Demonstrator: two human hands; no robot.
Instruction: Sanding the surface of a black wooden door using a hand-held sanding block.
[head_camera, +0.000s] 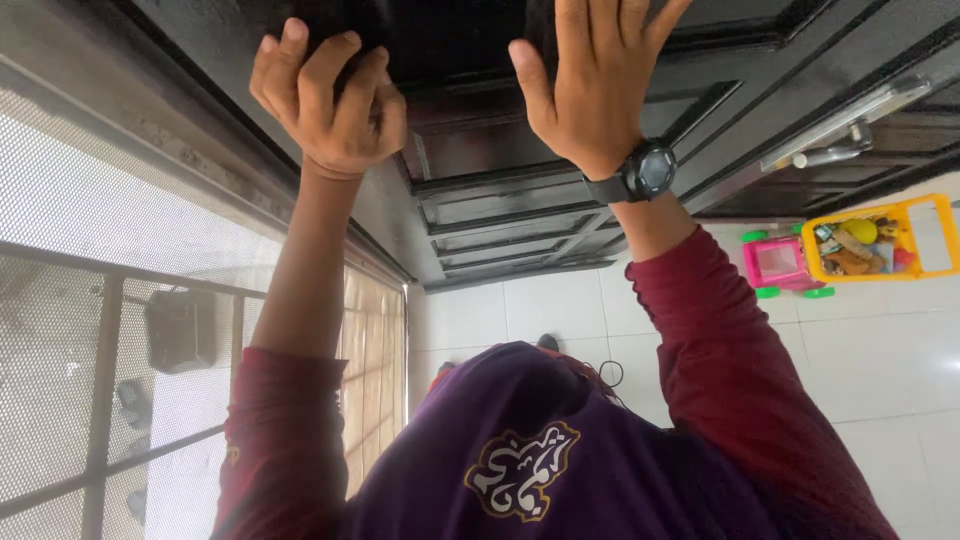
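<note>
Hands on dark panelled door (520, 190): left hand (335, 105) seemingly clenched, right hand (595, 85) flat, fingers spread.

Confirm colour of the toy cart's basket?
Yellow basket on the toy cart, with a pink front and green wheels; head view, far right.

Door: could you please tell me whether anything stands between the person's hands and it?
Nothing visible does. The right hand lies flat and open on the dark door; the left hand is curled up against it.
</note>
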